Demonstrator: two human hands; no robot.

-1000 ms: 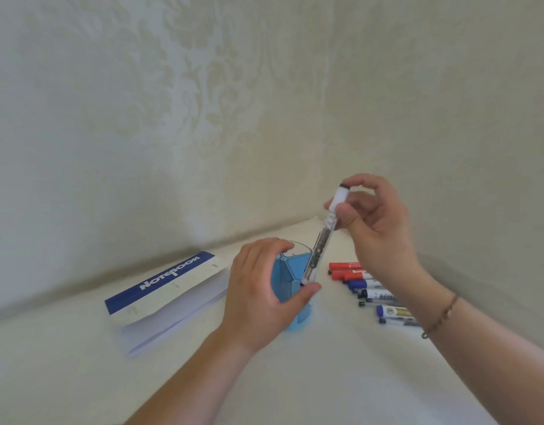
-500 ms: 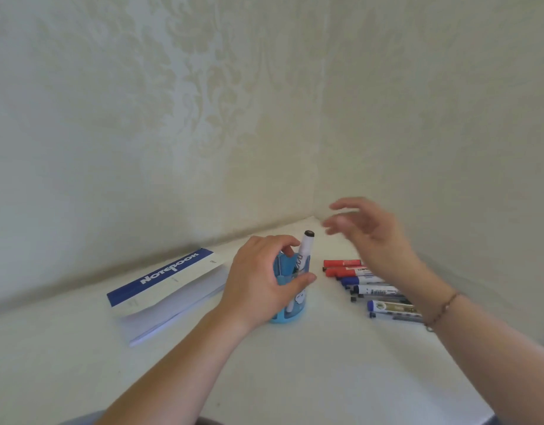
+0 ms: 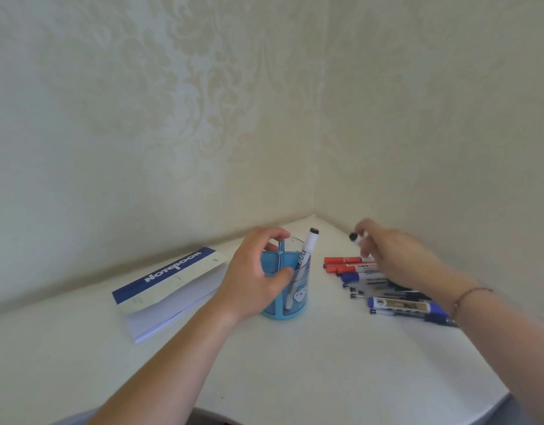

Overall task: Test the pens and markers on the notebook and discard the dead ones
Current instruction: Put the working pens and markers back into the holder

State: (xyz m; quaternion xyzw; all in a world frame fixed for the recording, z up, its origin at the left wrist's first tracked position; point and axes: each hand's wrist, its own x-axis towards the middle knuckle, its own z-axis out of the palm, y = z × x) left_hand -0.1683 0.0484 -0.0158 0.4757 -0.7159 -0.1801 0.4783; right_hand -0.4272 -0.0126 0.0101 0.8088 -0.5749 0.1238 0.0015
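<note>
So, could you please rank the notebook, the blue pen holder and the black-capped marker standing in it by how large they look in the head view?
1. notebook, clearly the largest.
2. blue pen holder, partly covered by the left hand.
3. black-capped marker, the slimmest; its lower part shows only through the holder, so its length is unsure.

The notebook (image 3: 169, 279) carries the 1 clearly legible word, "Notebook", in white capitals on the blue band along its cover; a small dark mark near the band's far end is too tiny to read. The white marker (image 3: 304, 256) standing in the blue holder (image 3: 290, 289) has black lettering on its barrel, but it cannot be made out. The labels on the markers lying in a row (image 3: 387, 289) on the table are blurred and unreadable.
</note>
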